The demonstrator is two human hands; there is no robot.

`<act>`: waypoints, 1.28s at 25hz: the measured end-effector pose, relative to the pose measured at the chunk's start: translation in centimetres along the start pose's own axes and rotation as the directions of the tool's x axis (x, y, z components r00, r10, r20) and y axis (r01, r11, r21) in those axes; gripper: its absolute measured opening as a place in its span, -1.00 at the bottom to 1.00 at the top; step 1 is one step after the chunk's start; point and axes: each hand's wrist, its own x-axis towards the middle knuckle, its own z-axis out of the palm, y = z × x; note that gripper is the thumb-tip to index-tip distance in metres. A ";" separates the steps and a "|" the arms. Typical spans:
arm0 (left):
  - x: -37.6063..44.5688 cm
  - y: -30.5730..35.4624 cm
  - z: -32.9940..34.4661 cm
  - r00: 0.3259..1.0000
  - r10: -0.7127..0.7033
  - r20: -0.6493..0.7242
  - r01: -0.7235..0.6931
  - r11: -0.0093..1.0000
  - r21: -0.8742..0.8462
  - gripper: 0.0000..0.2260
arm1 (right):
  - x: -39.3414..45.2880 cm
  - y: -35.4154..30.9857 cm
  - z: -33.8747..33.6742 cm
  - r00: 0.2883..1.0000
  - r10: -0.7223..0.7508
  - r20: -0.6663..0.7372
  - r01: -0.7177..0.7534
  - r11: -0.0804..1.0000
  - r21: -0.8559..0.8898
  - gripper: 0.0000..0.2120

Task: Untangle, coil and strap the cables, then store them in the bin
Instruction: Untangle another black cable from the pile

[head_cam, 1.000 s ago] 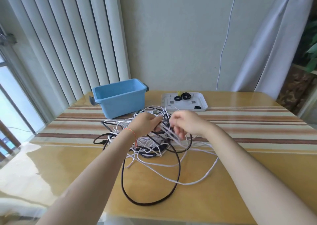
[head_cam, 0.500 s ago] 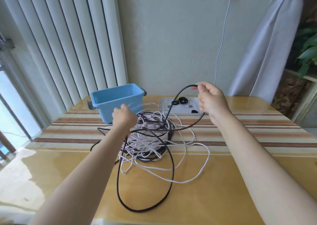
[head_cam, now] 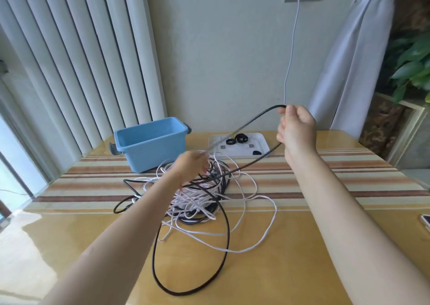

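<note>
A tangle of white cables (head_cam: 197, 202) and black cable lies in the middle of the table. My right hand (head_cam: 296, 127) is raised above the table and grips a bend of the black cable (head_cam: 253, 120), which arcs up from the pile. My left hand (head_cam: 192, 165) sits over the top of the pile and holds a strand of the same black cable where it leaves the tangle. A big black loop (head_cam: 223, 253) trails toward the near edge. The blue bin (head_cam: 151, 141) stands open behind the pile on the left.
A white tray (head_cam: 260, 141) holding black straps (head_cam: 240, 139) lies behind the pile. A white charging cable (head_cam: 290, 55) hangs from a wall socket. A phone (head_cam: 424, 221) lies at the table's right edge. Blinds are left, a curtain and plant right.
My right hand has lifted out of the pile, up and to the right, drawing a loop of black cable with it. My left hand has stayed on the pile.
</note>
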 end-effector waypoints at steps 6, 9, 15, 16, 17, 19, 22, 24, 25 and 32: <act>0.8 6.8 -6.9 0.947 0.128 -0.295 -0.239 0.893 -0.382 -0.81 | 1.3 4.4 -2.6 0.970 0.234 -0.062 -0.235 0.848 -0.475 -0.70; -0.7 6.7 -6.0 0.983 0.117 0.144 -0.100 0.988 -0.120 -0.85 | 0.8 5.0 -3.4 0.946 0.270 -0.180 -0.324 0.828 -0.458 -0.72; -1.7 2.3 0.4 0.881 -0.095 0.463 -0.232 0.765 0.601 -0.65 | 0.1 4.8 -2.1 0.918 0.389 -0.081 -0.362 0.735 -0.573 -0.75; -1.9 2.2 0.6 0.877 -0.103 0.470 -0.255 0.728 0.636 -0.64 | -0.1 4.7 -2.0 0.922 0.380 -0.067 -0.333 0.697 -0.635 -0.81; -1.9 2.0 0.5 0.895 -0.079 0.438 -0.242 0.739 0.628 -0.65 | -0.3 4.7 -2.0 0.930 0.365 -0.050 -0.286 0.629 -0.723 -0.85; -1.7 2.1 0.0 0.944 -0.002 0.329 -0.187 0.819 0.543 -0.73 | -1.4 4.6 -1.2 0.966 0.260 0.018 -0.104 0.449 -0.887 -0.80; -1.8 3.4 -0.5 0.958 0.116 0.261 -0.232 0.848 0.477 -0.79 | -3.9 2.8 1.6 0.883 -0.195 0.428 0.470 0.411 -0.782 -0.51; -1.6 4.1 -0.5 0.958 0.173 0.229 -0.268 0.829 0.491 -0.83 | -5.5 1.1 3.4 0.685 -0.131 0.716 0.687 0.443 -0.576 -0.36; -1.5 4.5 -0.6 0.956 0.213 0.203 -0.290 0.804 0.519 -0.86 | -6.3 0.7 4.2 0.619 0.081 0.781 0.662 0.482 -0.574 -0.32; -1.5 1.7 -1.3 0.948 0.207 0.241 -0.300 0.835 0.462 -0.83 | -4.4 2.9 2.0 0.545 0.505 0.670 0.050 0.778 -0.627 -0.88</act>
